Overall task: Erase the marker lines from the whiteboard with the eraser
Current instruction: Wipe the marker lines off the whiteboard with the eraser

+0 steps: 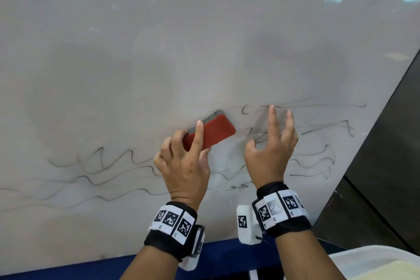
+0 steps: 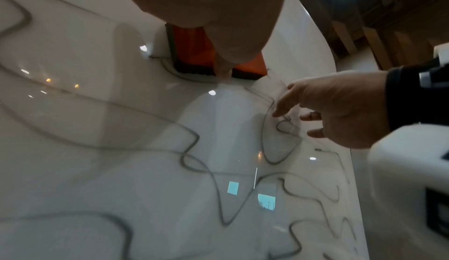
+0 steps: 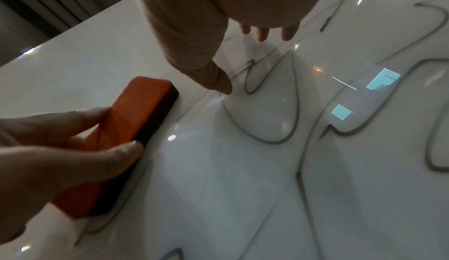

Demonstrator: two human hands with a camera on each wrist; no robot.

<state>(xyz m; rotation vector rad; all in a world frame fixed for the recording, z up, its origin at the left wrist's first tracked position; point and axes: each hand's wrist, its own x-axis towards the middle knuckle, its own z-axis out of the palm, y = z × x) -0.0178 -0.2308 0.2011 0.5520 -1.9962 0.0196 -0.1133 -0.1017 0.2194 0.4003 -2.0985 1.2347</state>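
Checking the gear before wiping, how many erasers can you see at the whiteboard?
1. The red eraser is pressed dark side against the whiteboard, gripped by the left hand, left of the empty right hand. Others could be out of view.

Red eraser (image 1: 212, 130) (dark felt) seemingly flat against scribbled whiteboard (image 1: 204, 41).

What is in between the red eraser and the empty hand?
Only whiteboard with marker lines; the head view shows it between eraser and right hand.
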